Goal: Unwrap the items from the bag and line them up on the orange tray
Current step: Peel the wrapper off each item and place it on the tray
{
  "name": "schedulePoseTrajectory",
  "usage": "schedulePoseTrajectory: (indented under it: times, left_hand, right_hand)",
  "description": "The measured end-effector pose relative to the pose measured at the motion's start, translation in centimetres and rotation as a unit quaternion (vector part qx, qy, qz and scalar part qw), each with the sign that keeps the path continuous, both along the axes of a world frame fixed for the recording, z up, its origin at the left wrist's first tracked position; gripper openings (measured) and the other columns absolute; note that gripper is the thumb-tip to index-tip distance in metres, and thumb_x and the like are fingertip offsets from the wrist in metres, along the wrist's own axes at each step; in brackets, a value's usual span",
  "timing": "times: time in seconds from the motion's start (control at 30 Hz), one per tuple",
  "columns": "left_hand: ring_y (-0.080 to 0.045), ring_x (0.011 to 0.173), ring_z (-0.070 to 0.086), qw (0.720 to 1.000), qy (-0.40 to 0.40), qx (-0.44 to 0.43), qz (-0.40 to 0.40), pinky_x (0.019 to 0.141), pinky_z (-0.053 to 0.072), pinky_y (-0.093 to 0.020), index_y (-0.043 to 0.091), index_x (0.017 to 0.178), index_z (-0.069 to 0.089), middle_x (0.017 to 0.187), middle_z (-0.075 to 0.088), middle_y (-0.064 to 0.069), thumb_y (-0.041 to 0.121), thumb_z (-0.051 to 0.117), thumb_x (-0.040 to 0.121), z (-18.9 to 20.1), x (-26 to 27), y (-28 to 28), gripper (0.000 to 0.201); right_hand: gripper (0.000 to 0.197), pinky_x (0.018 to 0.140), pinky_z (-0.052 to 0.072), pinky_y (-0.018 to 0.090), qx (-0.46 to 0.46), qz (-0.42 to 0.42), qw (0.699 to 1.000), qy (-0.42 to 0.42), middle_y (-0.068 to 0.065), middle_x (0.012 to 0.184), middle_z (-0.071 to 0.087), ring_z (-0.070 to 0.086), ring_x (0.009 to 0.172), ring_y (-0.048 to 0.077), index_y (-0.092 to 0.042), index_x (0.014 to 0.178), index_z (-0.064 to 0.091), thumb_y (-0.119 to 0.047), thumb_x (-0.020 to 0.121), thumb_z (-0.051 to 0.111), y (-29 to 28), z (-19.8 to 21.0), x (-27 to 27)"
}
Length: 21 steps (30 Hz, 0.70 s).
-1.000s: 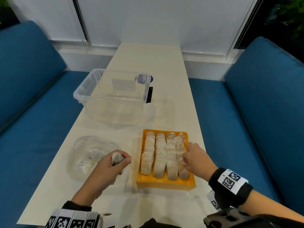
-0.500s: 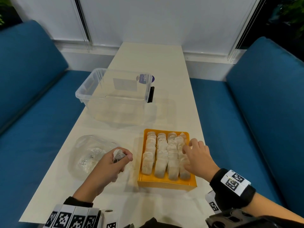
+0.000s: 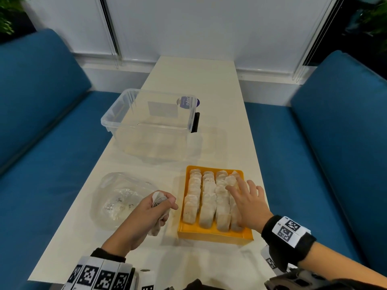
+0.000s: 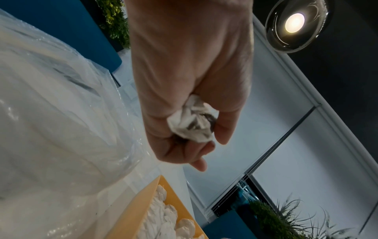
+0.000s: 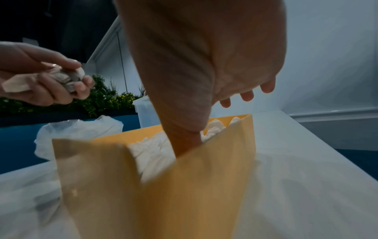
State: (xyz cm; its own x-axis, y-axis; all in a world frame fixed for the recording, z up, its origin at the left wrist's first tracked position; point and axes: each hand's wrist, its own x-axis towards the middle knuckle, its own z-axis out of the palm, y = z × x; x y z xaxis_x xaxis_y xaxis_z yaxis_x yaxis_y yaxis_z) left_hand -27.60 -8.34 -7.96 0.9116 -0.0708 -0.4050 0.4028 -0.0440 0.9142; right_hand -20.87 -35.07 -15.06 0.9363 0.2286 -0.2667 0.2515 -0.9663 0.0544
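Blue sofa seat (image 3: 41,126) at far left, alongside the white tabletop (image 3: 194,80).

Clear plastic bag (image 3: 119,197) lies crumpled on the near-left part of the tabletop; a few small pale items show through it, too blurred to identify. Far of it stands a clear plastic storage bin (image 3: 146,122) with a purple round label and a black clip on its right wall.

Left hand (image 3: 144,218) sits just right of the bag, above the tabletop and just left of the tray. Fingers curled tight around crumpled white wrappers (image 4: 192,124), which stick out both above the thumb and below the fist. A dark patch shows inside the crumple in the left wrist view; what it is cannot be told.

Orange tray (image 3: 215,236) on the near-centre tabletop, holding unwrapped tea bags (image 3: 207,204) in four rows running near to far, packed edge to edge.

Right hand (image 3: 249,204) lies over the right-hand rows, palm down. Fingers straight and spread wide, fingertips on the bags toward the far right corner; it holds nothing. Right wrist view shows the thumb reaching down inside the tray's right wall.

Second blue sofa seat (image 3: 335,143) on the right.
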Motion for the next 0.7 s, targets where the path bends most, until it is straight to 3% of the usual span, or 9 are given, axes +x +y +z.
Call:
schedulePoseTrajectory:
  times: [0.07,0.13,0.23,0.3,0.4,0.5,0.57,0.7]
  left_hand:
    - [-0.013,0.064,0.045,1.000,0.014,-0.017,0.003,0.058,0.041,-0.024,0.014,0.093,0.061,0.089,0.060,-0.011,0.024,0.057,0.090,-0.1,0.2,-0.3,0.011]
    - [-0.012,0.062,0.047,0.997,0.039,-0.067,0.017,0.055,0.043,-0.021,0.012,0.099,0.057,0.089,0.063,-0.009,0.017,0.058,0.089,0.2,0.5,-0.6,0.011]
    - [-0.014,0.057,0.049,0.977,0.086,-0.188,0.044,0.049,0.044,-0.022,0.008,0.101,0.055,0.085,0.062,-0.013,0.014,0.060,0.076,0.6,0.9,-0.7,0.026]
    - [-0.016,0.055,0.049,0.957,0.113,-0.259,0.068,0.047,0.044,-0.022,0.004,0.099,0.054,0.081,0.060,-0.016,0.011,0.060,0.069,0.7,1.2,-0.7,0.031]
    - [-0.016,0.051,0.050,0.931,0.131,-0.324,0.101,0.046,0.045,-0.021,0.002,0.096,0.056,0.078,0.059,-0.015,0.013,0.052,0.071,0.7,1.7,-0.9,0.027]
    - [-0.014,0.053,0.056,0.927,0.121,-0.337,0.108,0.049,0.048,-0.022,0.002,0.085,0.062,0.075,0.060,-0.010,0.016,0.050,0.075,0.7,1.7,-1.1,0.021]
    - [-0.015,0.060,0.062,0.934,0.112,-0.322,0.109,0.051,0.052,-0.024,0.003,0.081,0.064,0.073,0.063,-0.010,0.017,0.048,0.082,0.7,1.6,-1.1,0.021]
    - [-0.016,0.066,0.063,0.944,0.102,-0.296,0.103,0.055,0.051,-0.027,0.003,0.082,0.065,0.076,0.064,-0.010,0.017,0.041,0.091,0.5,1.2,-0.8,0.029]
  right_hand:
    - [0.108,0.066,0.053,0.050,0.006,-0.009,1.000,-0.019,0.014,0.117,0.052,0.062,0.088,0.038,-0.027,0.111,0.047,-0.038,0.011,0.087,-0.1,0.8,0.0]
    - [0.098,0.070,0.052,0.049,0.008,-0.007,0.998,-0.066,0.011,0.121,0.044,0.061,0.093,0.036,-0.028,0.114,0.045,-0.039,0.025,0.086,0.6,2.5,-0.4]
    - [0.074,0.101,0.033,0.044,0.109,0.015,0.992,-0.054,0.004,0.140,0.030,0.037,0.126,0.029,-0.033,0.131,0.032,-0.050,0.070,0.070,2.8,5.5,-1.0]
    - [0.055,0.107,0.026,0.035,0.236,0.066,0.968,-0.055,-0.004,0.137,0.029,0.028,0.126,0.017,-0.035,0.133,0.034,-0.048,0.085,0.058,4.6,7.2,-1.5]
    - [0.048,0.100,0.031,0.026,0.332,0.190,0.923,-0.040,-0.005,0.125,0.039,0.033,0.116,0.012,-0.034,0.129,0.041,-0.048,0.086,0.058,7.4,9.4,-2.6]
    - [0.053,0.089,0.038,0.033,0.274,0.325,0.904,-0.057,0.004,0.122,0.047,0.044,0.107,0.022,-0.028,0.125,0.043,-0.042,0.079,0.067,9.1,9.2,-3.1]
    - [0.045,0.082,0.042,0.033,0.255,0.361,0.892,-0.090,0.006,0.117,0.053,0.047,0.102,0.023,-0.028,0.116,0.047,-0.030,0.076,0.068,9.8,8.4,-3.2]
    - [0.012,0.080,0.034,0.024,0.315,0.375,0.860,-0.145,0.001,0.106,0.059,0.042,0.094,0.016,-0.024,0.095,0.062,-0.023,0.085,0.056,10.4,7.3,-3.0]
